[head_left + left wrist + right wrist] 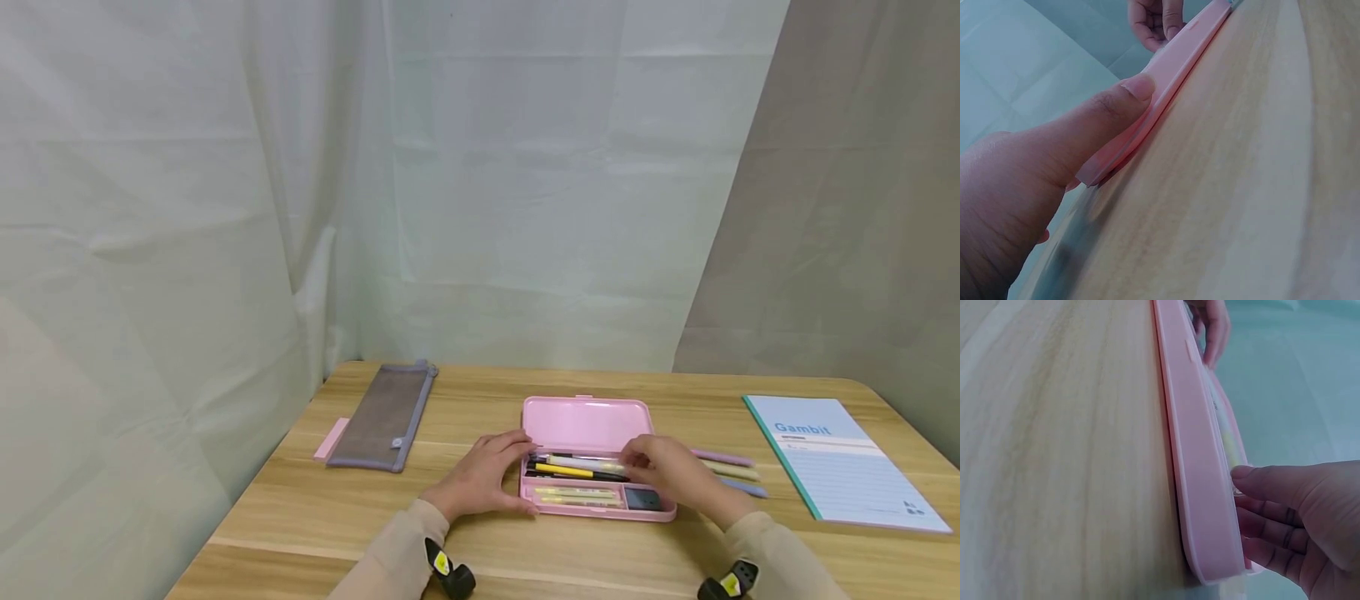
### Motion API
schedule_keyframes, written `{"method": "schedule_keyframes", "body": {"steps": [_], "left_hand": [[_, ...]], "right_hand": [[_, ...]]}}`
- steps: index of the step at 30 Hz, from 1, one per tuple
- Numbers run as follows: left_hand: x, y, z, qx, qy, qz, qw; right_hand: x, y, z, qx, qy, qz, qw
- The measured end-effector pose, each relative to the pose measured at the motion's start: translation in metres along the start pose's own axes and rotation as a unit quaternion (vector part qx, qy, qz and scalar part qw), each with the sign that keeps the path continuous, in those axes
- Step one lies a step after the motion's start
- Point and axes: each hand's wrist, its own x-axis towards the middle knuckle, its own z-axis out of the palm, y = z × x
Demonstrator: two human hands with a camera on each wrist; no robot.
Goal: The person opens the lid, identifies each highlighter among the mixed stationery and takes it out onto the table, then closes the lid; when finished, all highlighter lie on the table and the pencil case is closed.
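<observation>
A pink pencil case [585,423] lies open on the table, its lid tipped back. My left hand [489,477] holds its left end, thumb along the front wall and fingers toward the back corner; the left wrist view shows the thumb [1138,87] against the case. My right hand [671,471] reaches into the right side and pinches the end of a white pen [570,462], fingertips partly hidden. A yellow-and-black pen [562,470] lies in front of it among dark pens. The front compartments hold pale yellow sticks [577,493] and a dark block [642,499].
Several pastel pens [731,471] lie right of the case, partly behind my right hand. A notebook [847,462] marked Gambit is at the far right. A grey mesh zip pouch [382,417] lies at left, over a pink strip [332,439]. Curtains [525,208] hang behind the table.
</observation>
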Motion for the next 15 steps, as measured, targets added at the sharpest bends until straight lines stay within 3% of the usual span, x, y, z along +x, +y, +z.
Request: {"method": "schedule_keyframes", "body": {"steps": [6,15], "left_hand": [[0.0,0.0,-0.001,0.003,0.002,0.002,1.0],[0.0,0.001,-0.001,0.007,0.003,0.001,1.0]], "right_hand": [[-0.005,0.0,-0.003,0.01,0.0,0.021,0.9997],[-0.014,0.01,-0.012,0.017,0.034,-0.03,0.9988]]}}
